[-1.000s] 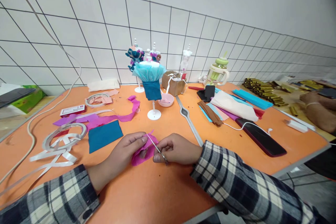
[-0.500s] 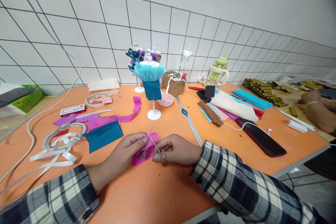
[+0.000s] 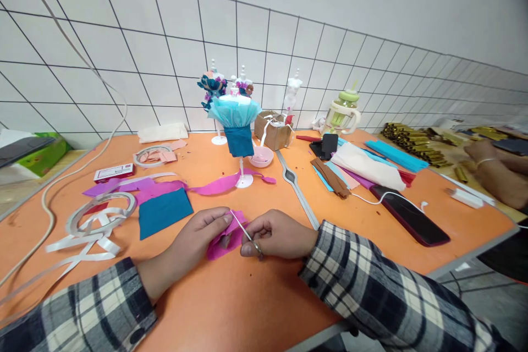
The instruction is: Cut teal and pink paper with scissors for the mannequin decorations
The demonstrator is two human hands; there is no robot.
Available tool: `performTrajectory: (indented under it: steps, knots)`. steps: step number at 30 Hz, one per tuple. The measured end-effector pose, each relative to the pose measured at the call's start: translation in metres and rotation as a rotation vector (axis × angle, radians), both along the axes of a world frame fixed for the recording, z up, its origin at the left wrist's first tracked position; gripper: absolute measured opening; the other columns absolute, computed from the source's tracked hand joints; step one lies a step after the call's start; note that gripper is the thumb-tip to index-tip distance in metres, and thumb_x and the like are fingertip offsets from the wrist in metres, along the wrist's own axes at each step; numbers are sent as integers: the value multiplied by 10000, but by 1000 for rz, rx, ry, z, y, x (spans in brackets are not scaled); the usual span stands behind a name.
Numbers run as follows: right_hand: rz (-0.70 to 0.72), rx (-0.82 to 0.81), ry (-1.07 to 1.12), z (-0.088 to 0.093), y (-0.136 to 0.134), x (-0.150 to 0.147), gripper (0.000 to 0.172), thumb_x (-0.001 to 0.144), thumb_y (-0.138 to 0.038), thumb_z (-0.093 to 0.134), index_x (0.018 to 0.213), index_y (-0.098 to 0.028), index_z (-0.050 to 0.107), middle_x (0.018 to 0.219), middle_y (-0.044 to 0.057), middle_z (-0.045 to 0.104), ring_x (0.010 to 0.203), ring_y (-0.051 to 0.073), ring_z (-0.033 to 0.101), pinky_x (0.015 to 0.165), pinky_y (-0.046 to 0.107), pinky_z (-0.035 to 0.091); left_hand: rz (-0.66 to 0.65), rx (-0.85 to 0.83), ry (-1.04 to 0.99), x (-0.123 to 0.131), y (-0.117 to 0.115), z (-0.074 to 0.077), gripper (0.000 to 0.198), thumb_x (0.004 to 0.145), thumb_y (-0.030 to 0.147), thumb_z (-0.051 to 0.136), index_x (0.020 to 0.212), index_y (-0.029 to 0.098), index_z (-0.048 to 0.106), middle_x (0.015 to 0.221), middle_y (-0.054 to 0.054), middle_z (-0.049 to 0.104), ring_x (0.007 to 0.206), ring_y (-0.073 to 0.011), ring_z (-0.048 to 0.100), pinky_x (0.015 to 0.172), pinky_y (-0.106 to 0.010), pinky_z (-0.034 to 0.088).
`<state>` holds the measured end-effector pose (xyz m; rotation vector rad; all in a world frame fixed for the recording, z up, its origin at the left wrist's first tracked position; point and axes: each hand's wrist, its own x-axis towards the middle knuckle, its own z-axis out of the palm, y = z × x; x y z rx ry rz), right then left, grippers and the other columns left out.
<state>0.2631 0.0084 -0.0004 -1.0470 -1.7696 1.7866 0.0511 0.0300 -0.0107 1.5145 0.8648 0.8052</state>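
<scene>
Closely, left hand pinches crinkled pink crepe paper while right hand clasps slim metal scissors.

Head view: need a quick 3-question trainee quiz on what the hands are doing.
1. True or false: the right hand holds scissors against the pink paper.
2. What lies on the table just to the left of the left hand? A) teal paper sheet B) a green cup C) a black phone
3. Short answer: what colour is the tabletop?

Key: 1 true; 2 A; 3 orange.
</scene>
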Motion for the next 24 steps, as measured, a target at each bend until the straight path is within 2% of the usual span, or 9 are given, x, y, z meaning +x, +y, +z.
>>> performTrajectory:
  steps: [6,11,18,24]
  knots:
    - [13,43,10,-3,1,1,425,724,-535,827,792,-140,684,628,-30,595,595,103,550,573,223,394,-60,-27,6,1,-2,2,425,877,515,622,606,194,553,539,48,512,503,-115,390,472,-244,302]
    - [7,31,10,-1,0,0,443,692,-533,848,713,-146,631,576,-43,551,551,94,501,529,218,354,-33,-20,-13,1,-2,4,400,869,493,636,615,197,544,549,51,520,512,-114,399,476,-238,307]
    - [40,72,31,-5,2,1,408,736,-509,830,808,-135,684,648,-30,589,608,99,509,585,229,374,-14,-2,12,0,-3,3,406,880,496,623,612,198,558,544,44,527,513,-119,406,468,-238,316]
    - [42,77,10,-6,2,3,415,732,-512,834,788,-137,664,600,-60,493,570,79,398,532,233,286,-10,-19,15,2,-4,5,410,863,512,633,605,202,556,539,47,509,506,-120,398,453,-237,310]
